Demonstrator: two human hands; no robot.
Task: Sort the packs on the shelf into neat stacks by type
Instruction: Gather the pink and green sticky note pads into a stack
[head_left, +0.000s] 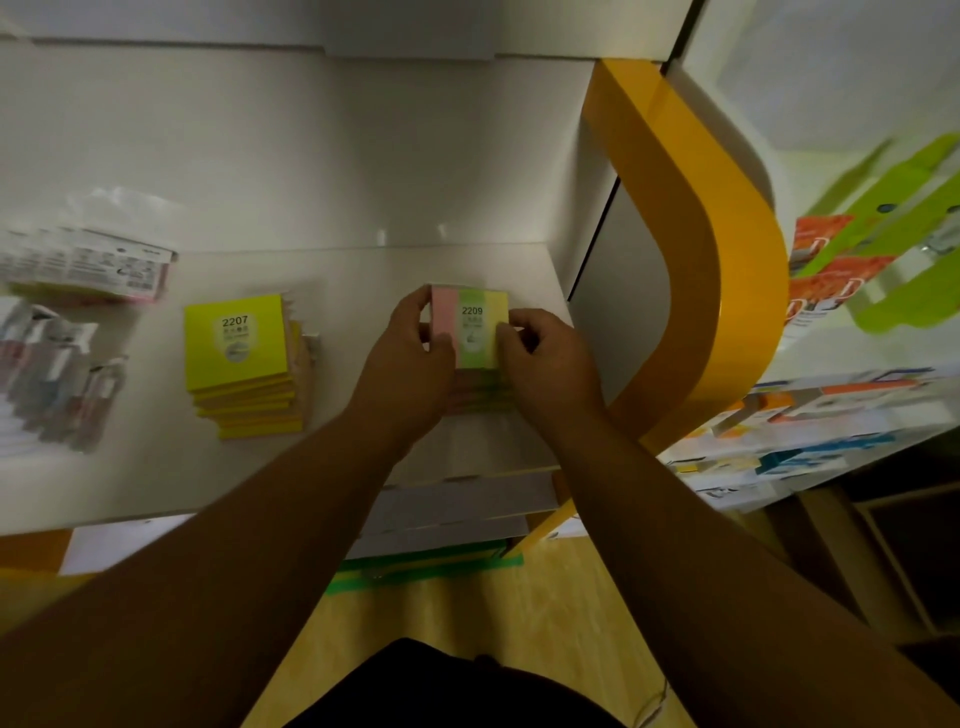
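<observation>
Head view: my left hand (415, 340) and right hand (543, 351) pinch the striped pack (470, 332) by its sides atop its pile (480, 388) at the right end of the shelf (363, 270); I judge the yellow stack (239, 353) roughly squared, the clear-wrapped packs (57, 358) far left not yet sorted.

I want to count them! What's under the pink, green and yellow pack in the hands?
Under the striped top pack lies a stack of similar striped packs on the white shelf. The left hand and right hand cover its sides, so the number is unclear.
</observation>
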